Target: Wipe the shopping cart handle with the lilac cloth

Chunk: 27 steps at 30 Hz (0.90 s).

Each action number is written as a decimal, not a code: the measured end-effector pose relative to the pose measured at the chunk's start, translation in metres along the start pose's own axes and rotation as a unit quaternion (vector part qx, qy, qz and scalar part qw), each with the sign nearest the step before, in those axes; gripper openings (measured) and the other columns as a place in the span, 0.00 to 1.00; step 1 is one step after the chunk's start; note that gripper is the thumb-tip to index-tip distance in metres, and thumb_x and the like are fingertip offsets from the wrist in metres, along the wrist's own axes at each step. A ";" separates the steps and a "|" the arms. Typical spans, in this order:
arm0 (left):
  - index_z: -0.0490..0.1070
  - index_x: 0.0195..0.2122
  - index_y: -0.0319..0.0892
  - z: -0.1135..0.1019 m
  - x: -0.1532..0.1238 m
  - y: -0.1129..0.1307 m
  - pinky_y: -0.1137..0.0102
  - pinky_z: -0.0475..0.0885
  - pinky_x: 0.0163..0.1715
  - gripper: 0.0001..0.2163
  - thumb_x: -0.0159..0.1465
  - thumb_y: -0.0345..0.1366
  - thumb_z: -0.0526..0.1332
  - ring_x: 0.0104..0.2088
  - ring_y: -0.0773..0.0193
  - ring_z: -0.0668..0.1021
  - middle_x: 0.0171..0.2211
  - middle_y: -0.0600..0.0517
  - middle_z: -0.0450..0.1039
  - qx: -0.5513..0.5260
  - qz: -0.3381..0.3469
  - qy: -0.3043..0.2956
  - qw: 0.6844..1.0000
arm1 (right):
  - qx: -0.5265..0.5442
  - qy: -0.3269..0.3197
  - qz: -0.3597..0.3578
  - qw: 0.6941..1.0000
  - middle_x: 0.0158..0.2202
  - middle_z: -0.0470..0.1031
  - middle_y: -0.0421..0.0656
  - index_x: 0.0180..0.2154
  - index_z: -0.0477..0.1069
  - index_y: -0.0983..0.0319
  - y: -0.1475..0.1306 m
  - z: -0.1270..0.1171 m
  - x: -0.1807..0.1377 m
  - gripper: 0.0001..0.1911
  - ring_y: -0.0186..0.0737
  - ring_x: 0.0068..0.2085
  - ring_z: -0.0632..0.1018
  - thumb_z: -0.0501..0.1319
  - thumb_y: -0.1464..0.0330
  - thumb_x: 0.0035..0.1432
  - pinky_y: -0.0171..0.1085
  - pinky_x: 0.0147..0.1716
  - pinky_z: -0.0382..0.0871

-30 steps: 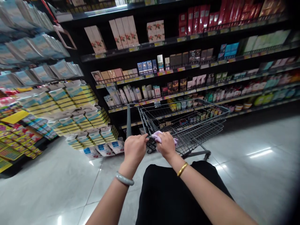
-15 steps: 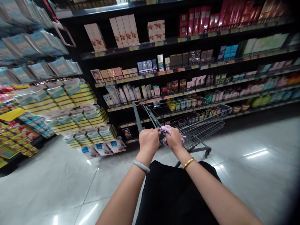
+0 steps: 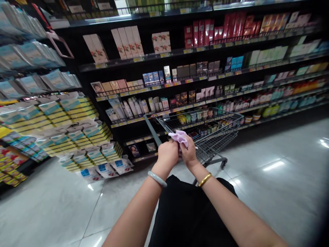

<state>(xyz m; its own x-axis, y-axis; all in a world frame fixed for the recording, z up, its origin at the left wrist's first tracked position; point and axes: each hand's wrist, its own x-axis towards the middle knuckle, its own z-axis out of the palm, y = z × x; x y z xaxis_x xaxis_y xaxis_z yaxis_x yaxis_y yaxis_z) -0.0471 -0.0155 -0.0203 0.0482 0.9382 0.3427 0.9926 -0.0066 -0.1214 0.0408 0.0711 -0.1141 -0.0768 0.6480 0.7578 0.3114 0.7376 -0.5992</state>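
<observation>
A grey wire shopping cart [image 3: 218, 135] stands in front of me on the shop floor, its basket turned to the right. My left hand [image 3: 167, 154] is closed round the cart's handle bar [image 3: 152, 130]. Right beside it, my right hand [image 3: 189, 152] is closed on a small lilac cloth [image 3: 179, 136] pressed against the same bar. The two hands touch each other. A pale bangle sits on my left wrist and a gold one on my right. The basket looks empty through the wire.
Dark shelves [image 3: 180, 51] packed with boxes, bottles and tubes run along the far side of the aisle. Stacks of tissue packs [image 3: 77, 133] fill the left, with loose packs [image 3: 102, 169] on the floor. Glossy grey tiles [image 3: 269, 178] spread to the right.
The cart and both hands have shifted rightward and farther from me. My hands have drawn closer together on the bar, and the cloth now shows above my right hand.
</observation>
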 end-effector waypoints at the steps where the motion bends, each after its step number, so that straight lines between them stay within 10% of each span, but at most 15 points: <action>1: 0.76 0.38 0.38 -0.002 0.002 -0.002 0.67 0.70 0.32 0.09 0.63 0.30 0.56 0.34 0.55 0.80 0.34 0.44 0.78 -0.003 0.009 -0.011 1.000 | -0.020 -0.002 -0.013 1.000 0.50 0.72 0.49 0.50 0.69 0.60 0.005 -0.004 -0.006 0.18 0.48 0.53 0.70 0.49 0.63 0.63 0.46 0.53 0.62; 7: 0.76 0.51 0.52 -0.009 0.018 -0.026 0.70 0.69 0.36 0.14 0.68 0.41 0.54 0.41 0.59 0.80 0.42 0.50 0.81 -0.061 0.102 -0.044 0.992 | -0.061 0.034 0.069 0.995 0.44 0.71 0.49 0.46 0.69 0.60 0.020 -0.012 -0.016 0.15 0.49 0.46 0.70 0.51 0.62 0.61 0.47 0.48 0.64; 13: 0.80 0.42 0.43 -0.003 0.022 -0.035 0.69 0.68 0.36 0.13 0.65 0.40 0.57 0.38 0.55 0.80 0.37 0.45 0.81 -0.029 0.059 -0.085 0.994 | 0.008 0.046 -0.065 0.997 0.48 0.68 0.48 0.51 0.68 0.58 -0.025 -0.008 -0.008 0.17 0.49 0.50 0.69 0.55 0.64 0.60 0.50 0.52 0.65; 21: 0.74 0.54 0.54 -0.003 0.017 -0.031 0.71 0.67 0.34 0.16 0.69 0.44 0.52 0.38 0.60 0.81 0.39 0.52 0.82 -0.071 0.067 -0.055 0.994 | -0.114 0.128 -0.005 0.985 0.55 0.62 0.50 0.52 0.66 0.58 0.064 0.015 -0.082 0.21 0.51 0.56 0.67 0.53 0.74 0.56 0.57 0.52 0.66; 27: 0.67 0.60 0.56 0.000 0.025 -0.024 0.71 0.68 0.33 0.18 0.71 0.42 0.51 0.37 0.60 0.81 0.41 0.52 0.82 -0.037 0.081 -0.075 0.993 | -0.059 0.148 -0.016 0.987 0.52 0.65 0.48 0.50 0.66 0.55 0.042 0.013 -0.062 0.19 0.48 0.54 0.69 0.56 0.74 0.57 0.53 0.53 0.67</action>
<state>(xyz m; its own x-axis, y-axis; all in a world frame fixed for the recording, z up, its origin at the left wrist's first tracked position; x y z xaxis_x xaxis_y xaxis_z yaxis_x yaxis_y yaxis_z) -0.0693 0.0081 -0.0087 0.1965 0.9638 0.1803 0.9788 -0.1821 -0.0934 0.0467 0.0644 -0.1894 0.1867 0.5283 0.8283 0.4219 0.7183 -0.5532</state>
